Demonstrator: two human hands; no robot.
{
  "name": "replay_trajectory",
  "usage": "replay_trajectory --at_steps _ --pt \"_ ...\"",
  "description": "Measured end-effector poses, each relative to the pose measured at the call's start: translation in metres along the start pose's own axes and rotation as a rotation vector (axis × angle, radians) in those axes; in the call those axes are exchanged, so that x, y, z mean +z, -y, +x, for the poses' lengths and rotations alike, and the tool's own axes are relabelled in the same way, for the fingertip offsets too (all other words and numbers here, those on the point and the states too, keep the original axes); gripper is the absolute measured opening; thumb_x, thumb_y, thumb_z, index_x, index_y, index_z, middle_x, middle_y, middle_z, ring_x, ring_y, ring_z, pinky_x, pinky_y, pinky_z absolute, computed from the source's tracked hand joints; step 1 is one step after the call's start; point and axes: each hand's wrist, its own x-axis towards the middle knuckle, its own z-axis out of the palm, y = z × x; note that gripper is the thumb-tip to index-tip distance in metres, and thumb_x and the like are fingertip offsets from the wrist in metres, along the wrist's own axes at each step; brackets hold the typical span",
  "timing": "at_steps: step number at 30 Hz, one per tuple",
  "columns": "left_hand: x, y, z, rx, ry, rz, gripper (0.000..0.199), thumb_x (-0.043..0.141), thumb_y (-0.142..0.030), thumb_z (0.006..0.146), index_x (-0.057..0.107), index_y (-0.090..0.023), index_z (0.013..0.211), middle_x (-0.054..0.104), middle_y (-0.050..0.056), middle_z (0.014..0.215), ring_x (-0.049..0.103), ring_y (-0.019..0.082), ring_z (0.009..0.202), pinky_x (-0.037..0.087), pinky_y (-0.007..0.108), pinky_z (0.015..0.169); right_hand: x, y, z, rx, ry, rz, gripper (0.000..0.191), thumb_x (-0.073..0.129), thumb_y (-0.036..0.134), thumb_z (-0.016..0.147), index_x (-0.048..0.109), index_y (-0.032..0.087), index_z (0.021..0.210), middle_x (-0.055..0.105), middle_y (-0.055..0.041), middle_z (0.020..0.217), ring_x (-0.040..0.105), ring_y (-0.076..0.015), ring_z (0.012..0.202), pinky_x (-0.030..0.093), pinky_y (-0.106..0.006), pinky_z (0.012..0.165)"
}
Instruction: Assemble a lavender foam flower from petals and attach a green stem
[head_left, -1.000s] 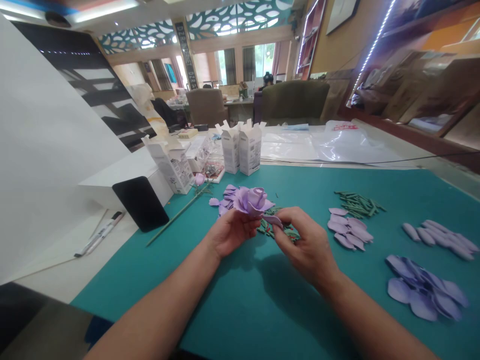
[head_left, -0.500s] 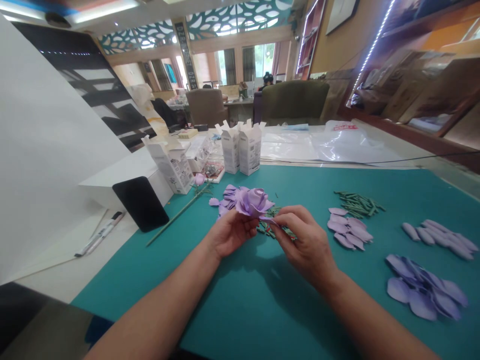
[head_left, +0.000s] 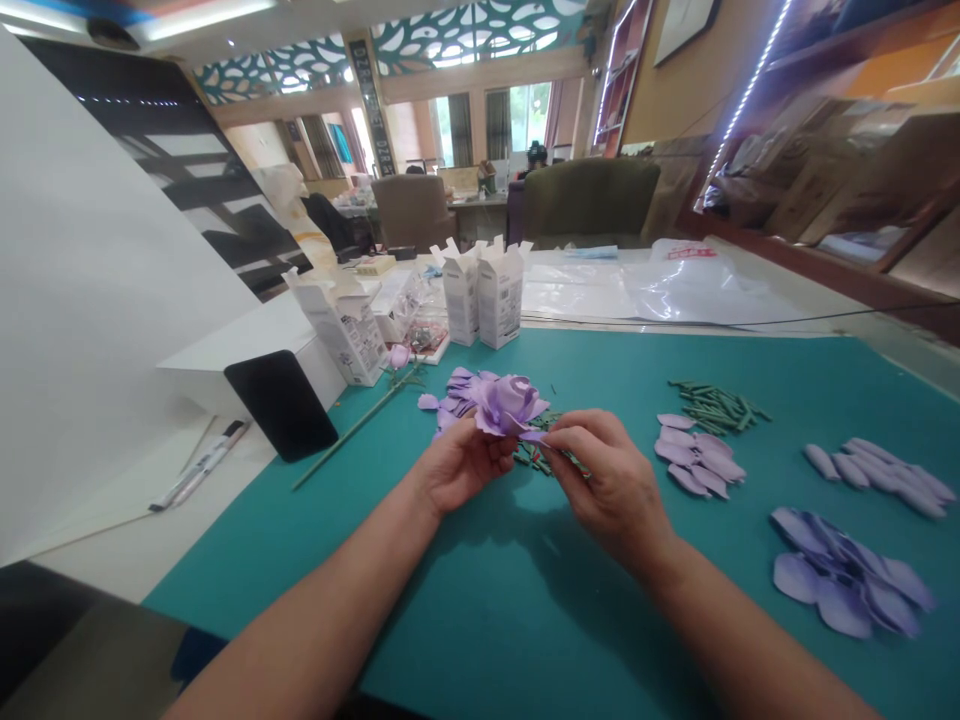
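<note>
My left hand [head_left: 461, 465] holds a lilac craft rose head [head_left: 508, 405] from below, with the fingers curled under its base. My right hand [head_left: 611, 478] pinches a loose lilac petal [head_left: 534, 436] at the rose's underside between thumb and fingertips. Just beneath the hands lies a heap of small green leaf pieces [head_left: 541, 458], partly hidden by my right fingers. Behind the rose is a pile of lilac petals [head_left: 456, 398]. A finished lilac bud on a long green stem [head_left: 367, 415] lies to the left.
The teal cutting mat [head_left: 300, 530] holds green strips [head_left: 716, 407], pale petals [head_left: 697, 455], rolled petals [head_left: 877, 480] and wide petals [head_left: 844, 575]. White cartons [head_left: 480, 298] stand beyond it. A black tablet [head_left: 281, 405] leans at left, near marker pens [head_left: 199, 465].
My right hand has moved left, closer to the rose, bringing the petal in against its underside. The rose has turned slightly in my left hand.
</note>
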Motion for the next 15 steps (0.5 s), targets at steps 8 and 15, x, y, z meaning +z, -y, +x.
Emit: replay_trajectory --at_steps 8,15 --pt "0.0074 -0.0018 -0.0034 0.013 -0.022 0.036 0.013 0.066 -0.009 0.067 0.06 -0.016 0.076 0.062 0.001 0.065 0.059 0.011 0.058 0.045 0.02 0.053 0.0002 -0.0017 0.0008 -0.048 -0.008 -0.031 0.013 0.052 0.014 0.09 0.061 0.021 0.085 0.062 -0.0063 0.087 0.057 -0.019 0.082 0.049 -0.033 0.072" --pt "0.0063 -0.0005 -0.0024 0.015 -0.024 0.034 0.018 0.064 -0.007 0.064 0.06 -0.017 0.078 0.062 0.001 0.064 0.058 0.011 0.057 0.046 0.021 0.054 0.0016 -0.0015 -0.0001 -0.042 0.003 -0.031 0.013 0.051 0.014 0.09 0.061 0.021 0.084 0.063 -0.0063 0.087 0.057 -0.0194 0.083 0.049 -0.033 0.073"
